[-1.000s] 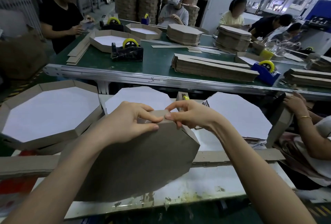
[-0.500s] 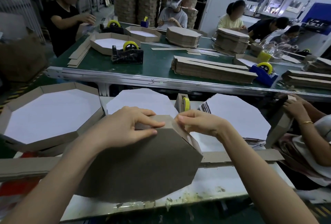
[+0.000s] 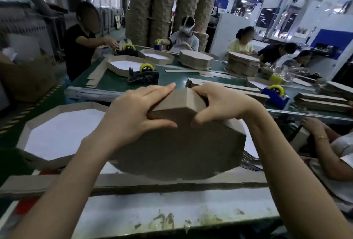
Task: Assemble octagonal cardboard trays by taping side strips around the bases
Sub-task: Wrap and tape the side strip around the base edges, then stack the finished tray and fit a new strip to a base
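A brown octagonal cardboard tray [image 3: 181, 150] stands tilted up on its edge in front of me, its underside facing me and its side strip [image 3: 172, 102] on top. My left hand [image 3: 137, 114] grips the top left rim, thumb on the base and fingers over the strip. My right hand [image 3: 219, 105] grips the top right rim the same way, fingers curled over the strip. A finished tray [image 3: 38, 122] with a white inside lies to the left. Long cardboard side strips [image 3: 47, 183] lie across the near bench.
A black tape dispenser [image 3: 143, 75] and a blue tape dispenser [image 3: 275, 93] sit on the green conveyor table [image 3: 114, 84]. Stacks of strips and octagon bases lie on it. A person's arm [image 3: 321, 149] works at my right; several others sit across the table.
The tray has been lifted higher and closer to my face. My hands have shifted along its top rim, thumbs now pressing on the base. The camera has tilted up.
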{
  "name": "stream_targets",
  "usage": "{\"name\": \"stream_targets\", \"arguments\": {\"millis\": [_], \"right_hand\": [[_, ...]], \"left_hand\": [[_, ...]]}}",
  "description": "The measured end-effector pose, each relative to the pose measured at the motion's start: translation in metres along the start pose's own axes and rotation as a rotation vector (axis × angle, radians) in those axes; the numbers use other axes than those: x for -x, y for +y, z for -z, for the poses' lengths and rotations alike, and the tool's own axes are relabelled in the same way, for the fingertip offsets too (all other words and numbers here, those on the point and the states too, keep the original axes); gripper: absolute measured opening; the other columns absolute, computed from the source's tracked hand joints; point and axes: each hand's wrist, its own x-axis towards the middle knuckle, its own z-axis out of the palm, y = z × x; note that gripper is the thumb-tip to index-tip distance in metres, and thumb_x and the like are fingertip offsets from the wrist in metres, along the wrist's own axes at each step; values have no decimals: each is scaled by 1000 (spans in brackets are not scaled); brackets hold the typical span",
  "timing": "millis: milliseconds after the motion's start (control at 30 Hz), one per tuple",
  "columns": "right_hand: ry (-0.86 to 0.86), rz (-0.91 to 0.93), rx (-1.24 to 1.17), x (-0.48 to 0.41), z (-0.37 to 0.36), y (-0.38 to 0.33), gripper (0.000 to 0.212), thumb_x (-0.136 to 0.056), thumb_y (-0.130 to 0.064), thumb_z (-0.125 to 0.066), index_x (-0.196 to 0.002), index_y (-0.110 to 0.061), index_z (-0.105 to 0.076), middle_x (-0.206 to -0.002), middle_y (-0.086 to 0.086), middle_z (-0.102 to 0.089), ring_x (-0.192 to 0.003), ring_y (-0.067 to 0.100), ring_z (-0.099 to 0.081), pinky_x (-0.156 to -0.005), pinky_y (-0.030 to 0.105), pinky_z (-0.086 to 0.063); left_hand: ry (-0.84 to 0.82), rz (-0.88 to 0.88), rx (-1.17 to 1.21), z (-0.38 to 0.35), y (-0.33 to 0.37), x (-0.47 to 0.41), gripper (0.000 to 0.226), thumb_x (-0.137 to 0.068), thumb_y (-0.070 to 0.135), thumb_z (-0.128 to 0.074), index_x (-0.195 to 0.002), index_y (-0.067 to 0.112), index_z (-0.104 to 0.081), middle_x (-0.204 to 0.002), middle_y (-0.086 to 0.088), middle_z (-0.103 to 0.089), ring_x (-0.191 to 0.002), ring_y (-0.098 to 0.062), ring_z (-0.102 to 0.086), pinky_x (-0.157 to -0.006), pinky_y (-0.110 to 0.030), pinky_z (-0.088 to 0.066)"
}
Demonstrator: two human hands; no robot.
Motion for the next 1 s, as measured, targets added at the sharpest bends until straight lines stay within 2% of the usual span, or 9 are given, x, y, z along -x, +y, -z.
{"name": "stream_targets", "arguments": {"millis": [100, 233, 333, 400, 467, 600, 700, 900, 1000], "right_hand": [[88, 61, 55, -9, 2, -32, 31, -72, -14, -81, -87, -30, -58, -78, -11, -64, -67, -3, -60, -60, 13, -46], [249, 133, 202, -38, -33, -50, 28, -68, -23, -80, -79, -29, -56, -74, -9, -61, -65, 7, -57, -55, 26, -45], [316, 201, 392, -69, -67, -51, 33, -66, -32, -78, -76, -30, -46, -61, -13, -49, -54, 4, -47, -48, 27, -33], [305, 321, 539, -92, -89, -51, 38, -67, -34, -78, -82, -30, -43, -61, -14, -44, -53, 9, -43, -48, 23, -27], [291, 440, 645, -116, -109, -46, 43, -67, -31, -79, -82, -28, -39, -66, -8, -49, -57, 18, -40, -47, 22, -22], [256, 532, 703, -166, -142, -28, 37, -67, -28, -82, -82, -20, -49, -74, 2, -64, -63, 27, -55, -52, 27, -26], [195, 574, 691, -205, -159, -6, 31, -70, -23, -81, -86, -13, -57, -78, 5, -64, -69, 28, -60, -54, 27, -24], [-132, 599, 694, -285, -200, 32, 15, -91, -18, -57, -103, -10, -60, -100, 7, -60, -99, 28, -57, -61, 35, -36], [-198, 627, 716, -316, -220, 43, 15, -93, -19, -55, -103, -10, -62, -103, 8, -58, -102, 27, -56, -61, 33, -32]], "left_hand": [[210, 6, 14, 13, -4, 9, 70, -83, 50, -69, -142, 19, -48, -144, -4, -47, -133, -23, -41, -112, -42, -31], [726, 299, 370, 3, -6, 51, 15, -87, 34, -63, -92, 19, -63, -92, 8, -57, -86, -3, -52, -78, -17, -41], [731, 996, 1226, 1, -30, 62, 55, -70, 65, -71, -108, 27, -60, -94, 4, -59, -79, -6, -59, -67, -24, -53], [627, 1176, 1730, 4, -58, 65, 87, -56, 69, -76, -124, 19, -58, -111, -10, -64, -86, -23, -69, -72, -41, -59], [671, 1214, 1897, 9, -83, 68, 79, -56, 68, -77, -115, 16, -64, -108, -17, -71, -86, -33, -72, -68, -47, -59], [960, 1388, 1715, -10, -126, 73, 38, -79, 34, -78, -106, 14, -59, -106, -14, -70, -92, -27, -68, -64, -38, -58], [1057, 1419, 1619, -32, -154, 80, 39, -86, 23, -69, -122, 14, -57, -111, -10, -69, -98, -23, -67, -65, -33, -58], [1204, 1379, 1362, -73, -215, 101, 36, -87, 13, -64, -122, 21, -61, -113, 2, -71, -100, -15, -67, -74, -29, -57], [1215, 1517, 1206, -94, -243, 113, 38, -85, 16, -64, -121, 16, -54, -110, 6, -62, -96, -10, -59, -74, -24, -48]]}}
